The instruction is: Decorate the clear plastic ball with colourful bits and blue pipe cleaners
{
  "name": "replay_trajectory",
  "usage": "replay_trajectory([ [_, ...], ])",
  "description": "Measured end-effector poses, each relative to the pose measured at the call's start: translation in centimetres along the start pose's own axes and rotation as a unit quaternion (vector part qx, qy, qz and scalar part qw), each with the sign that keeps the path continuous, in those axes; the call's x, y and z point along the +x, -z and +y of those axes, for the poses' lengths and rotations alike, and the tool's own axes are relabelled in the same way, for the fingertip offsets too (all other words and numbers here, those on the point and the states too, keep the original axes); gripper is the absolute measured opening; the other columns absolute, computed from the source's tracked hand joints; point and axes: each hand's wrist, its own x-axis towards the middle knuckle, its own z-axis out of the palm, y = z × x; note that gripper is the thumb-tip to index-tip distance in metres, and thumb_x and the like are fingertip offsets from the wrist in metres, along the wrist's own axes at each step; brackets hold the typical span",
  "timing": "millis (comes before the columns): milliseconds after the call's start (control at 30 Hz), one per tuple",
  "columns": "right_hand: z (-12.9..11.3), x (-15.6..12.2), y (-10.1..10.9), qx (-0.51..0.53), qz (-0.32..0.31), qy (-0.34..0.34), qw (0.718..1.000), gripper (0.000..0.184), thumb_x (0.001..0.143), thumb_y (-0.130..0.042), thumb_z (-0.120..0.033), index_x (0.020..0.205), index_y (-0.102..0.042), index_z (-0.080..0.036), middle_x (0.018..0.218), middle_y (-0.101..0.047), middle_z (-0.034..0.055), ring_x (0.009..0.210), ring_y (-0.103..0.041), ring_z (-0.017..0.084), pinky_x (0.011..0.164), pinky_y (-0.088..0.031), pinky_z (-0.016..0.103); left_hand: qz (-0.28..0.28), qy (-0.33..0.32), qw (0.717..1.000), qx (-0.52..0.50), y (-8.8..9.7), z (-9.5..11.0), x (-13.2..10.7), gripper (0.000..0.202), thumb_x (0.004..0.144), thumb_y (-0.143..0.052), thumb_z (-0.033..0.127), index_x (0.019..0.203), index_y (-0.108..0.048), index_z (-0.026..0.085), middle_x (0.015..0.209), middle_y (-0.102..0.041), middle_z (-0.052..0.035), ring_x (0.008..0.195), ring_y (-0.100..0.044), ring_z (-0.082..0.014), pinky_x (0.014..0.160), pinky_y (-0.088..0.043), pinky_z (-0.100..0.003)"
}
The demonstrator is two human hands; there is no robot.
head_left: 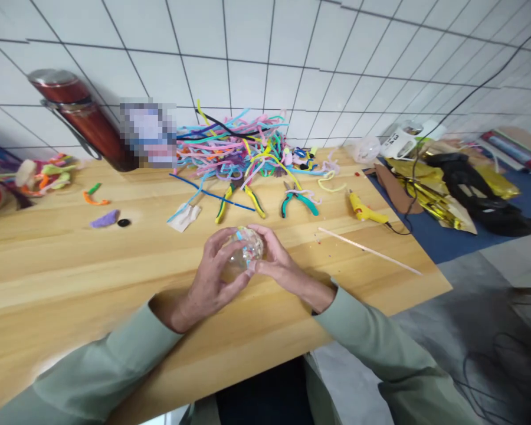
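Note:
Both my hands close round a clear plastic ball [244, 255] with coloured bits inside, held just above the wooden table [92, 277]. My left hand [210, 277] cups it from the left and underneath, fingers curled. My right hand [278, 262] grips its right side, thumb and fingers pressed on it. Beyond the ball lie yellow-handled pliers [239, 200] and teal-handled pliers [297, 199].
A heap of coloured pipe cleaners [239, 147] lies at the back by the tiled wall. A red flask [82, 118] stands at the back left. A yellow glue gun [363, 209] and a thin wooden stick [369, 251] lie to the right. Gold foil [429, 189] and black items [478, 195] sit on a blue mat.

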Motion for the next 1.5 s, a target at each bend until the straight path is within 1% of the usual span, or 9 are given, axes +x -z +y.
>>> replay_trajectory([
  [200,-0.1,0.1,-0.2,-0.01,0.0,0.0,1.0,0.075,0.078,-0.081,-0.03,0.145,-0.049,-0.03,0.142,-0.06,0.0054,0.128,-0.059,0.026,0.112,-0.05,0.045,0.001,0.002,1.0,0.011,0.2,0.2,0.1,0.052,0.099,-0.071,0.022,0.147,-0.052,0.029,0.152,-0.051,-0.0145,0.144,-0.053,-0.0324,0.117,-0.053,-0.052],
  [333,-0.3,0.1,-0.3,-0.011,-0.001,0.002,1.0,0.074,0.078,-0.082,-0.028,0.144,-0.049,-0.03,0.146,-0.058,0.0061,0.13,-0.059,0.026,0.113,-0.05,0.045,-0.001,-0.006,1.0,0.022,0.4,0.2,0.3,0.051,0.099,-0.071,0.023,0.147,-0.052,0.029,0.15,-0.052,-0.0149,0.142,-0.055,-0.0323,0.115,-0.054,-0.051],
  [500,-0.3,0.1,-0.3,-0.014,-0.004,0.007,1.0,0.075,0.078,-0.082,-0.029,0.145,-0.047,-0.029,0.146,-0.058,0.0061,0.131,-0.058,0.026,0.112,-0.052,0.045,-0.006,-0.007,1.0,0.024,0.6,0.3,0.4,0.057,0.097,-0.074,0.026,0.149,-0.05,0.03,0.151,-0.051,-0.015,0.142,-0.055,-0.0345,0.114,-0.055,-0.054],
  [633,-0.6,0.1,-0.3,-0.024,-0.005,0.005,1.0,0.075,0.078,-0.082,-0.028,0.144,-0.048,-0.03,0.147,-0.058,0.0059,0.133,-0.058,0.026,0.114,-0.052,0.046,-0.004,-0.009,1.0,0.017,0.6,0.1,0.4,0.055,0.098,-0.073,0.023,0.148,-0.051,0.03,0.157,-0.049,-0.016,0.147,-0.054,-0.0354,0.114,-0.055,-0.057],
  [800,-0.7,0.1,-0.3,-0.031,0.002,0.001,1.0,0.076,0.077,-0.084,-0.025,0.144,-0.048,-0.032,0.147,-0.059,0.0052,0.134,-0.059,0.027,0.115,-0.052,0.047,-0.002,-0.019,1.0,0.015,0.5,-0.2,0.4,0.053,0.098,-0.075,0.022,0.146,-0.053,0.029,0.151,-0.056,-0.0151,0.144,-0.057,-0.0335,0.115,-0.054,-0.054],
  [933,-0.6,0.1,-0.3,-0.031,0.003,-0.001,1.0,0.077,0.077,-0.085,-0.027,0.144,-0.048,-0.03,0.145,-0.059,0.0058,0.133,-0.058,0.027,0.115,-0.051,0.047,-0.006,-0.024,0.999,0.021,0.5,-0.5,0.4,0.054,0.098,-0.074,0.022,0.147,-0.053,0.03,0.151,-0.056,-0.015,0.143,-0.058,-0.0331,0.114,-0.055,-0.053],
  [1100,-0.6,0.1,-0.3,-0.021,0.001,0.008,1.0,0.074,0.078,-0.083,-0.03,0.143,-0.049,-0.029,0.148,-0.057,0.0066,0.134,-0.058,0.027,0.116,-0.05,0.046,-0.004,-0.033,0.999,0.02,0.5,-0.6,0.4,0.06,0.095,-0.078,0.028,0.148,-0.05,0.029,0.152,-0.055,-0.0163,0.141,-0.058,-0.0351,0.111,-0.056,-0.054],
  [1300,-0.7,-0.1,-0.4,-0.03,0.0,0.005,1.0,0.074,0.079,-0.081,-0.028,0.146,-0.047,-0.029,0.144,-0.058,0.0067,0.13,-0.059,0.027,0.115,-0.05,0.048,-0.007,-0.027,0.999,0.032,0.5,-0.1,0.5,0.052,0.098,-0.074,0.026,0.146,-0.053,0.027,0.15,-0.055,-0.0168,0.141,-0.058,-0.0341,0.113,-0.055,-0.054],
  [1500,-1.0,-0.3,-0.3,-0.036,0.009,-0.003,0.999,0.077,0.078,-0.08,-0.028,0.147,-0.047,-0.031,0.142,-0.059,0.0067,0.13,-0.059,0.028,0.112,-0.051,0.047,0.006,-0.022,1.0,0.011,0.1,-0.1,0.5,0.056,0.095,-0.074,0.023,0.147,-0.052,0.029,0.15,-0.056,-0.015,0.142,-0.057,-0.0332,0.116,-0.054,-0.055],
])
